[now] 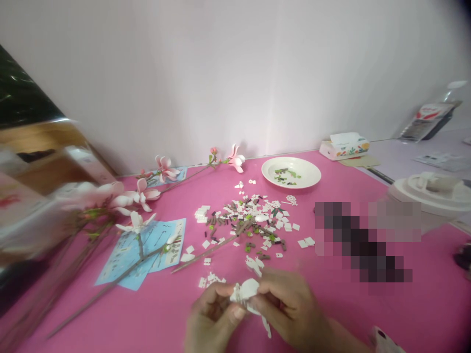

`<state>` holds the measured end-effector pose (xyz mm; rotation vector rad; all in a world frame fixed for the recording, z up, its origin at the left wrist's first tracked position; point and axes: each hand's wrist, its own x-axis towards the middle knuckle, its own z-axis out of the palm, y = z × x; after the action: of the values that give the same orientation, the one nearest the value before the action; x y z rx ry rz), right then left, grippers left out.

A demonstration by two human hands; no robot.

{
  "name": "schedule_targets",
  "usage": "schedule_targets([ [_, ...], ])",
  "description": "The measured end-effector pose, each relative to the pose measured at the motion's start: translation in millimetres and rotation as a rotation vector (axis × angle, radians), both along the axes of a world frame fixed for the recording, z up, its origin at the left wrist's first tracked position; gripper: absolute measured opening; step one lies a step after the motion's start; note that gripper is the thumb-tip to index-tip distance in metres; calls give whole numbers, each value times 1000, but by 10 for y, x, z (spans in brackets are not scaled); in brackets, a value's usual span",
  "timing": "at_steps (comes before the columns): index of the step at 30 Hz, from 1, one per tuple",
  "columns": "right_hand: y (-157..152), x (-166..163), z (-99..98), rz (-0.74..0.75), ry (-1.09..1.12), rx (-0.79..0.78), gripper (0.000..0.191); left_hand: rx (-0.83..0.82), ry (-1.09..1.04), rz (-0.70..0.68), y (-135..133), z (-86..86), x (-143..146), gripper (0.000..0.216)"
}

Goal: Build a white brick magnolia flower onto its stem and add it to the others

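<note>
Left hand: We see the left hand (pixel 215 316) in a narrow pinch, thumb and fingers closed on the near-left part of a white petal assembly (pixel 247 289).
Right hand: Opposite, the right hand (pixel 294 306) grips the same assembly from its right side, fingertips bent in close.
White petal assembly: We find it between the two hands, low in the centre above the pink tabletop (pixel 353 314); a slim white strip (pixel 266 326) points down beneath it, though we cannot tell whether the two are joined.
Just beyond the fingers: A separate white petal cluster (pixel 254 264) lies near, with small white parts (pixel 211 280) to its left.
Pile: Farther back, we see loose white, brown and green pieces (pixel 246 211) scattered, a thin brown branch (pixel 208 255) reaching out of them toward the left.
Left side: A white-flowered stem (pixel 138 223) lies across blue printed sheets (pixel 167 264), beside blurred pink flowers (pixel 138 196).
Along the wall: We note a white plate (pixel 267 177) holding green and dark bits (pixel 289 175), and a floral tissue pack (pixel 345 147) to its right.
</note>
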<state>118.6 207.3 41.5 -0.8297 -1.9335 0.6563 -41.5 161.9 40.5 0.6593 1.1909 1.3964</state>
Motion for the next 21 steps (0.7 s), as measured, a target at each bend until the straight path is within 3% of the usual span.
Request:
schedule_targets([
  [4, 19, -22, 12, -43, 32, -2, 29, 21, 86, 29, -3, 3, 13, 39],
  [10, 9, -6, 93, 31, 13, -288, 27, -1, -94, 46, 21, 66, 52, 36],
  [17, 2, 17, 96, -31, 35, -268, 16, 2, -90, 28, 20, 75, 44, 36],
  [21, -12, 23, 96, -19, 15, -168, 19, 9, -80, 29, 22, 80, 35, 36],
])
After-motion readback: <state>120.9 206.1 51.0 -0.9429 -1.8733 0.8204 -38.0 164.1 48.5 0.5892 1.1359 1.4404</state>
